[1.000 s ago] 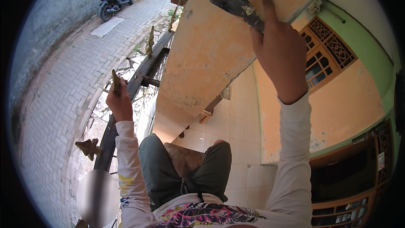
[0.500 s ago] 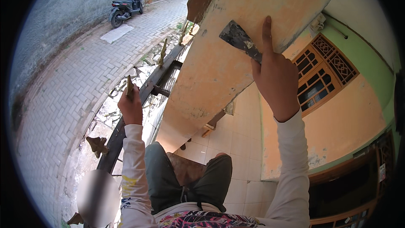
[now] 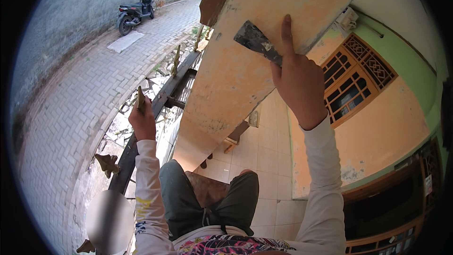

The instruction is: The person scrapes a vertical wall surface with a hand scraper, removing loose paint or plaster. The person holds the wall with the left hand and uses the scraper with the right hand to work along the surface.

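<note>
Right hand (image 3: pixel 302 85): index finger extended toward 12 o'clock; thumb and folded fingers grip the scraper (image 3: pixel 255 39), blade at 10 o'clock over the orange column (image 3: pixel 222 85); blade contact cannot be confirmed. Left hand (image 3: pixel 142 123), 9 o'clock in view: fingers closed around a pointed finial (image 3: pixel 140 97).

Left head-worn fisheye — looking down and forward from above the lap (image 3: pixel 207 205)
The lap and sleeved forearms (image 3: pixel 323 170) are near; the orange pillar (image 3: pixel 219 82) crosses mid-view. Past its left edge the view takes in the paved lane (image 3: pixel 78 99), farther off; past its right edge, the windowed wall (image 3: pixel 382 123) — lines bending toward the rim.
</note>
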The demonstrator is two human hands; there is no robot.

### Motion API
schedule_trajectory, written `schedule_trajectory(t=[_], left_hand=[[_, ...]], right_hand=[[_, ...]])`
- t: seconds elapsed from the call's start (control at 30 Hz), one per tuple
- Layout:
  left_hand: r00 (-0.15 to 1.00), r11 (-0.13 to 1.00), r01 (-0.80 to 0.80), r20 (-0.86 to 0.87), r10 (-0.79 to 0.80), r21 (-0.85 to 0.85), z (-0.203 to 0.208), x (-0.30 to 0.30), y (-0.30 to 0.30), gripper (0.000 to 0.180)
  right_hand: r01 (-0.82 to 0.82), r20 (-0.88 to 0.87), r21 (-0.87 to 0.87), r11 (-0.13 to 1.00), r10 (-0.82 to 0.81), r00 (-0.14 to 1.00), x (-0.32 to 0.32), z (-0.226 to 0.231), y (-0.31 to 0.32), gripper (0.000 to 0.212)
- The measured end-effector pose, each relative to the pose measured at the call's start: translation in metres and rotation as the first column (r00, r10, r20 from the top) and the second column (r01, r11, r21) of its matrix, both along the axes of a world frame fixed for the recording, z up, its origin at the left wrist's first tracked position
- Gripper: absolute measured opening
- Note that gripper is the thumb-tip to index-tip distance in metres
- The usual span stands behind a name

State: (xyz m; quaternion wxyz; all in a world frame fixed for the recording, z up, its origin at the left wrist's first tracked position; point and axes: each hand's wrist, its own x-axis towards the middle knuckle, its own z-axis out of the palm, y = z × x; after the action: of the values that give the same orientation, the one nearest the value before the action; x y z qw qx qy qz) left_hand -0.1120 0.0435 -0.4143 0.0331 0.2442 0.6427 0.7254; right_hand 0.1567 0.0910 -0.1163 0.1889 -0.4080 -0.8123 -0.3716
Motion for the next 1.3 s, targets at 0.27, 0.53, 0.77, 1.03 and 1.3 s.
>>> schedule_trajectory(t=[0.27, 0.53, 0.77, 1.03, 1.3], left_hand=[[0.997, 0.999, -0.017, -0.077, 0.021, 0.048, -0.013, -0.005, 0.006, 0.027], [1.0, 1.0, 0.01, -0.013, -0.009, 0.017, -0.008, -0.005, 0.002, 0.025], [0.999, 0.998, 0.037, 0.019, -0.038, 0.049, -0.004, -0.004, 0.002, 0.027], [1.0, 1.0, -0.002, -0.012, 0.002, -0.005, -0.004, -0.003, -0.002, 0.025], [1.0, 1.0, 0.006, 0.001, -0.006, -0.003, -0.004, -0.003, -0.001, 0.026]], right_hand=[[0.008, 0.012, -0.024, 1.0, -0.007, 1.0, 0.0, 0.001, 0.0, 0.094], [-0.014, 0.016, -0.038, 0.999, 0.015, 1.0, 0.002, 0.001, 0.001, 0.097], [-0.044, 0.021, -0.012, 0.999, 0.044, 0.999, 0.003, 0.0, 0.004, 0.096], [-0.029, -0.008, -0.034, 0.999, 0.029, 1.0, 0.0, -0.001, 0.002, 0.096], [0.002, -0.011, -0.042, 0.999, -0.003, 1.0, -0.002, -0.002, 0.0, 0.097]])
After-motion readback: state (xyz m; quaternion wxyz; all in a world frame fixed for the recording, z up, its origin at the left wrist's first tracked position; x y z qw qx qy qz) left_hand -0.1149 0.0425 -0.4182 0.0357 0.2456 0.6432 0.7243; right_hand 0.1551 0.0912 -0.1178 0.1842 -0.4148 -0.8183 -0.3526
